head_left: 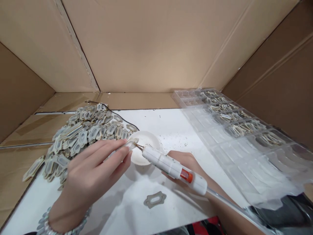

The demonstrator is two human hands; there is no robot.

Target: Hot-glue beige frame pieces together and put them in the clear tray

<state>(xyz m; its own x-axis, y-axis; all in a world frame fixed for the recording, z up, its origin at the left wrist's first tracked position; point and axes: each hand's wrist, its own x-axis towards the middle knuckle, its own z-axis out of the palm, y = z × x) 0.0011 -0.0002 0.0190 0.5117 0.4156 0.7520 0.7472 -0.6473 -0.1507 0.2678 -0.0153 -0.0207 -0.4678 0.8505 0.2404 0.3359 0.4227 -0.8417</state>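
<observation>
Cardboard walls (146,45) close in the far side and both flanks of the white tabletop (156,117) I am looking at. Along the right runs a clear compartment tray (220,140), its far and right-hand sections holding rows of slim pieces (246,128); whether those have been worked on, I can't say. A great heap (80,133) of flat, frame-shaped pieces fills the left, so by my reckoning plenty is left untouched. Between them, the left hand (95,163) pinches narrowly, thumb and fingers on one frame piece (133,142) held up over the dish, while the right hand (182,158), partly hidden, is curled around a white pen-like tool (166,161). Below the tool's tip sits the round white dish (140,158). Nearer, a loose frame (147,201) lies alone on the tabletop; done or waiting, it gives no sign. The metal tip (140,147) appears to meet the held piece's edge, so I'd judge that one mid-work. Tiny dark crumbs (184,143) dot the surface right of the dish.
</observation>
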